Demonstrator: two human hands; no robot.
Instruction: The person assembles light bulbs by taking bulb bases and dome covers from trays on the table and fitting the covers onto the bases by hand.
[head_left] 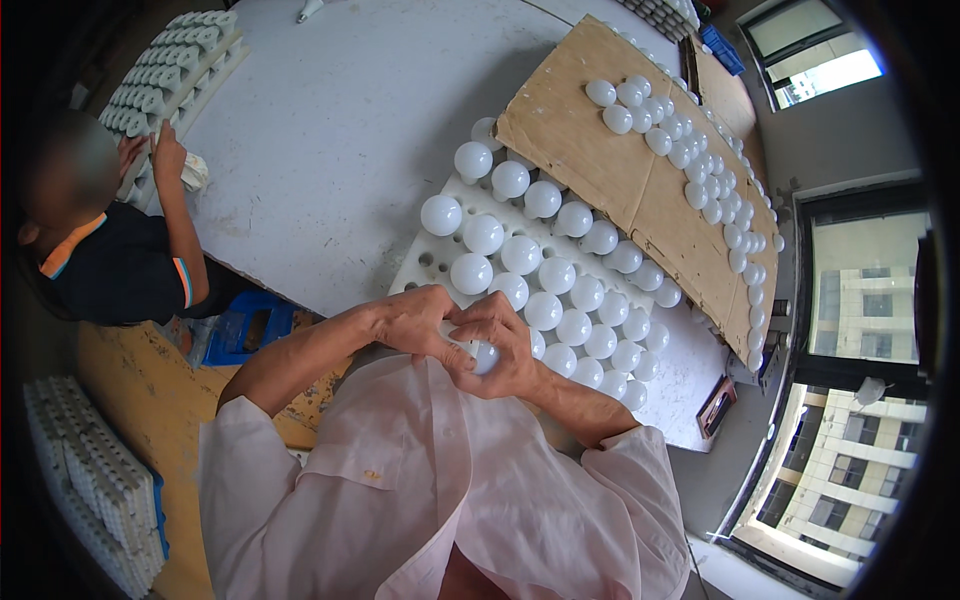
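Head: left hand (425, 318), right hand (510, 345) curled round bulb (485, 357); foam tray (452, 246), cardboard (585, 150) beyond.

Bulbs (520, 254) sit in a tray (462, 190) on the desk (330, 130); behind the tray, rightward, lies cardboard (585, 130) bearing more bulbs (658, 141); a co-worker (120, 262) is at left.
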